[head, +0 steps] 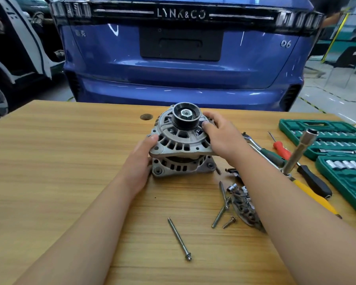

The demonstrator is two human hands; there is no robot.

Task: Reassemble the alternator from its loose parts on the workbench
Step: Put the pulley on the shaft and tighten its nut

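Alternator (180, 140) stood pulley-up on the workbench (70, 161), we gripped its left flank with our left hand (141, 159), we clasped its upper housing with our right hand (222, 134), long bolt (179, 239) lay nearer us.

Both arms are reaching toward 12 o'clock, left hand (141, 159) and right hand (220, 136) clasping the alternator (179, 144) at 9 and 3 o'clock.

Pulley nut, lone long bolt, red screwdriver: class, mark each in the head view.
Pulley nut (185, 118): head view, its near side.
Lone long bolt (179, 238): head view, mid-shank.
Red screwdriver (282, 150): head view, its red handle.
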